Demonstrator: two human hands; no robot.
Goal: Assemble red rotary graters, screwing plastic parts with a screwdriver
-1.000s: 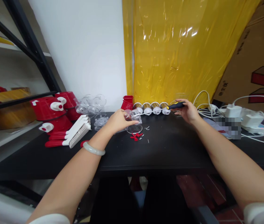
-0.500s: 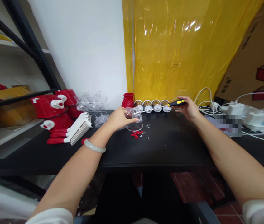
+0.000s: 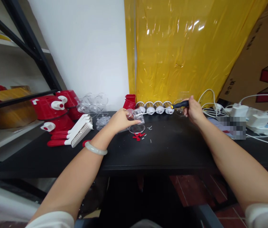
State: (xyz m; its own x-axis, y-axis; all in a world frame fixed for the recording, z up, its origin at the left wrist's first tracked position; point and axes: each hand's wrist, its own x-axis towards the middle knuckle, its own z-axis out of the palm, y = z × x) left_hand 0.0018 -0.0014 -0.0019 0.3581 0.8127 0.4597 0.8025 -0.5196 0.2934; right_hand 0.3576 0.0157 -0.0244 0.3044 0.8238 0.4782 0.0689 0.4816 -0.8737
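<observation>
My left hand [image 3: 122, 120] is closed around a clear plastic part [image 3: 139, 118], which stands on or just above the black table near a round clear base [image 3: 137, 128]. In my right hand [image 3: 194, 110] is a screwdriver [image 3: 180, 104] with a black and yellow handle. Its long metal shaft runs leftward, nearly level, and the tip meets the clear part by my left fingers. The exact contact point is too small to make out. Small red plastic pieces [image 3: 138, 136] and several screws [image 3: 149, 128] lie on the table just in front.
Metal drums with white ends [image 3: 159, 107] line the back, beside a red funnel-like part [image 3: 130, 101]. Red housings [image 3: 50, 110], white handles [image 3: 80, 130] and clear cups [image 3: 93, 103] stand left. White chargers and cables [image 3: 239, 112] lie right. A black shelf frame [image 3: 29, 47] rises at left.
The fingers of my right hand have shifted around the screwdriver handle, and the handle shows more black and less yellow. My left hand and the clear part have stayed in place.
</observation>
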